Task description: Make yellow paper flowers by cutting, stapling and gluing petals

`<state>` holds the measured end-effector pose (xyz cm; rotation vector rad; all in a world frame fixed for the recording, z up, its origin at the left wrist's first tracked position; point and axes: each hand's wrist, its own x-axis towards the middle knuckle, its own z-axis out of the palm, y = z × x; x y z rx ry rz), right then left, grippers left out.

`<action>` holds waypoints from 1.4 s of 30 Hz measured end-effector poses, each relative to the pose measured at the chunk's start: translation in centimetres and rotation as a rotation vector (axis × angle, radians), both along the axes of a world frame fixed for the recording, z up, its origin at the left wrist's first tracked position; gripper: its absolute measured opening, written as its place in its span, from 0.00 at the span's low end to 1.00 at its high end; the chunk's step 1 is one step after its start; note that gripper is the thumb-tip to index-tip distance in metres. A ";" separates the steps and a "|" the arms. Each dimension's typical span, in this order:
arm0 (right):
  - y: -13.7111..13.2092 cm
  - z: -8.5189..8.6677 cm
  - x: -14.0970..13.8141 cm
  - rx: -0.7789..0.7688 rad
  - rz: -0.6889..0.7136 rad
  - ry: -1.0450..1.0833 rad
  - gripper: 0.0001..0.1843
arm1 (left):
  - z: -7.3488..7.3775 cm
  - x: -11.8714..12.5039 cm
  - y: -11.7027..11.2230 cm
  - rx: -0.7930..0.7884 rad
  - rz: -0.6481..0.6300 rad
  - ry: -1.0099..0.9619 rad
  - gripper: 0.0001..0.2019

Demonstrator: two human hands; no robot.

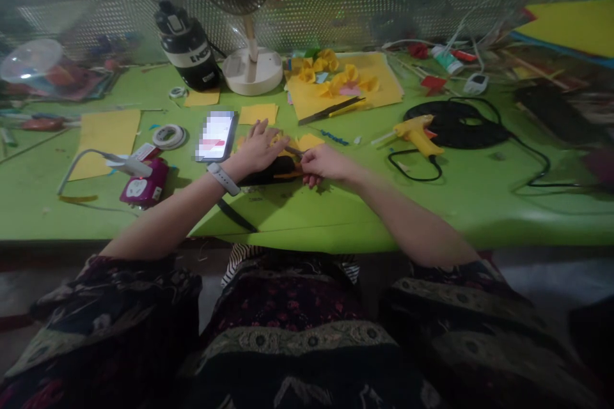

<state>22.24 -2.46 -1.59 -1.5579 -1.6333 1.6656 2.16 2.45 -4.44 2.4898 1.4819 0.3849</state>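
Note:
My left hand [261, 148] lies flat with its fingers stretched out, over yellow paper and a dark object [268, 174] with a black strap [237, 216]. Close on its right, my right hand [329, 163] is closed in a pinch. A thin dark strip [293, 151] runs toward its fingertips, but whether they grip it is unclear. Under the hands, an orange-yellow piece [286, 172] shows against the dark object. A yellow paper piece [311, 140] lies just behind the right hand. The palms hide much of what lies beneath.
A phone [217, 135] and a tape roll [169, 136] lie left, near a purple plug adapter [144, 185]. Scissors [333, 110] and yellow paper flowers [330, 73] are behind. A yellow glue gun [418, 134] with its cord lies right. A bottle [189, 54] and fan [253, 70] stand at the back.

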 end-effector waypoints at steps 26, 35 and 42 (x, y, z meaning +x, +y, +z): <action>0.1 -0.1 0.2 0.029 0.046 -0.009 0.15 | 0.8 0.8 -0.7 -0.120 0.024 0.078 0.27; 0.0 -0.1 0.2 0.028 0.025 -0.006 0.15 | 2.3 1.6 -1.8 -0.201 0.144 0.113 0.29; -0.4 0.2 0.0 0.030 0.011 -0.012 0.16 | 2.5 1.7 -1.9 -0.202 0.163 0.135 0.29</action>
